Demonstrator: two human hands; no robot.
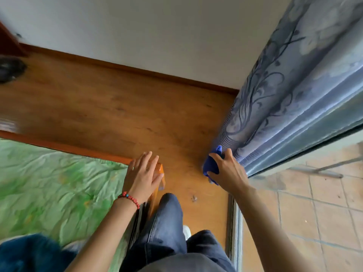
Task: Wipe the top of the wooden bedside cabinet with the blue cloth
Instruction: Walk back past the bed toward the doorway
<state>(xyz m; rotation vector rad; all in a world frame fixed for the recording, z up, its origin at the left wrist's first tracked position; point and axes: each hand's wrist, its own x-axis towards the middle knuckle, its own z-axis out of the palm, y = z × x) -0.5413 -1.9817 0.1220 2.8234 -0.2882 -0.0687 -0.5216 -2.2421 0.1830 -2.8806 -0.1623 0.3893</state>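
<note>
wood fills the middle of the view: the flat brown top of the wooden bedside cabinet [110, 107] runs from the far left to the curtain on the right, against a pale wall [157, 32]. the right hand [228, 170] is near the right edge of this surface, fingers curled around the blue cloth [211, 166], which is bunched in the grip and touches the wood just beside the patterned blue-grey curtain [284, 99]. the left hand [142, 173] lies flat and open, fingers spread a little, holding nothing; its palm rests on an orange wooden corner [160, 169] between the bed and the cabinet (i cannot tell if this corner belongs to the bed frame or to the cabinet). a red bead bracelet [129, 199] is on the left wrist. a green crumpled bedsheet [59, 183] covers the near left. the person's legs in blue jeans [165, 228] are at the near middle. a tiled floor [314, 213] shows on the near right, behind glass.
</note>
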